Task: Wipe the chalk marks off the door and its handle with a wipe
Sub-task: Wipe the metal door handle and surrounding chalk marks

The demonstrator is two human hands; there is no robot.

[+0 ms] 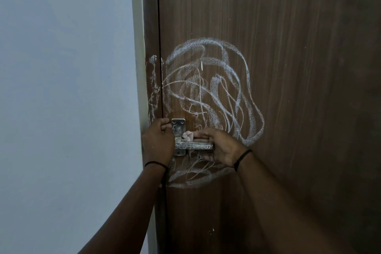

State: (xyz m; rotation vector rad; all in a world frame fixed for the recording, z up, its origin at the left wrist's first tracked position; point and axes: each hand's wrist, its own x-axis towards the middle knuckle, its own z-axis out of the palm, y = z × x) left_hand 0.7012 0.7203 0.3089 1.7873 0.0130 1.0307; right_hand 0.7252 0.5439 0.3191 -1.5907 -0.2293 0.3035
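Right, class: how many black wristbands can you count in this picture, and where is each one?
2. One wristband is on the left wrist, below the left hand; the other wristband is on the right wrist, beside the right hand at the door handle.

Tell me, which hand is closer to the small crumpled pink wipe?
Right. The right hand pinches the small crumpled pink wipe in its fingertips above the metal lever handle; the left hand is beside the lock plate, apart from it.

chalk scrawls [210,89] on brown door [299,68]

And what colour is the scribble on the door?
White chalk scribble looping over the brown wooden door, clearest in the head view.
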